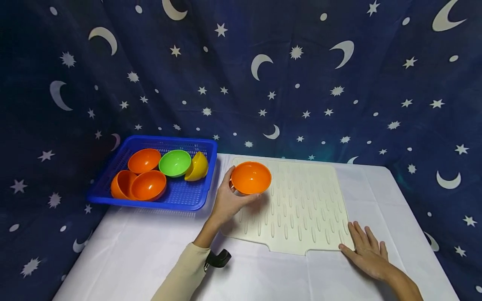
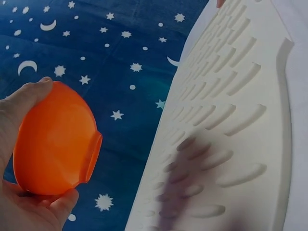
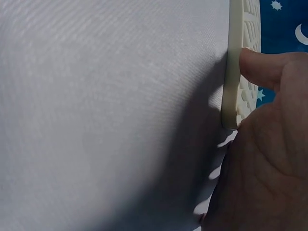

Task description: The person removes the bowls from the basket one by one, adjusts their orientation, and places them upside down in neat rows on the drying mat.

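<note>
An orange bowl [image 1: 251, 178] is gripped in my left hand [image 1: 230, 202], thumb and fingers at opposite sides of it. It is held up over the left part of a cream ridged drying mat [image 1: 301, 200], its inside facing the head view. In the left wrist view the orange bowl [image 2: 57, 139] shows its outer side and foot ring, and its shadow falls on the mat [image 2: 260, 159]. My right hand [image 1: 368, 253] lies with straight spread fingers at the mat's front right corner. The right wrist view shows its thumb [image 3: 262, 67] touching the mat's edge [image 3: 232, 72].
A blue basket [image 1: 188, 202] stands at the back left. It contains several orange bowls [image 1: 148, 185], a green bowl [image 1: 175, 163] and a yellow bowl [image 1: 197, 166] tipped on its side. White cloth [image 1: 271, 276] covers the table; a dark starry curtain [image 1: 233, 62] hangs behind it.
</note>
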### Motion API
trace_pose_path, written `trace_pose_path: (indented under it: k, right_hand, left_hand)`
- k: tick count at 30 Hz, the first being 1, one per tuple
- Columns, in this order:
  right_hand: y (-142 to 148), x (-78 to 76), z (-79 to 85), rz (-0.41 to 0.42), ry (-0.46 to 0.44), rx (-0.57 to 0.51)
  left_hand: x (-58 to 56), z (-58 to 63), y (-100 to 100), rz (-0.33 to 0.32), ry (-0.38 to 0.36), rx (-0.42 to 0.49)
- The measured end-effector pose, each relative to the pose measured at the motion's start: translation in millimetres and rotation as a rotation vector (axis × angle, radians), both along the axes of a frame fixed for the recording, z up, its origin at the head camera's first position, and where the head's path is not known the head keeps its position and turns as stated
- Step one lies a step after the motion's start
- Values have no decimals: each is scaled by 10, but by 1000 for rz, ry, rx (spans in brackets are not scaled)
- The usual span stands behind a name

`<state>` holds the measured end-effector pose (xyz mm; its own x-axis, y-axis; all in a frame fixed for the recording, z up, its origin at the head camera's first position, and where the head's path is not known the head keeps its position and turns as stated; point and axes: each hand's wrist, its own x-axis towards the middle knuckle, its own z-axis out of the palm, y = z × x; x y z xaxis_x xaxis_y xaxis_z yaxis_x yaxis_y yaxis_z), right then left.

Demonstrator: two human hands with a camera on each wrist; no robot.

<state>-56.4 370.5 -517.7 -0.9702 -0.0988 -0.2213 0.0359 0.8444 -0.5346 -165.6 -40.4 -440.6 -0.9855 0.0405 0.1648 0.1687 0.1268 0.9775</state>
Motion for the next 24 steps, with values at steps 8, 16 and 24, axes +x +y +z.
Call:
trace_pose_path:
  k: [8,16,24]
  right_hand:
    - [-17,24,102,-2,-40,-26]
    - [12,13,37,-5,17,-28]
    - [-4,6,78,-6,-23,15]
  left_hand:
    - [-126,-179,124,-98,-25,32]
    - [-169,-292,248,-140,-33,74]
    - [-133,-357,295,-175,-57,23]
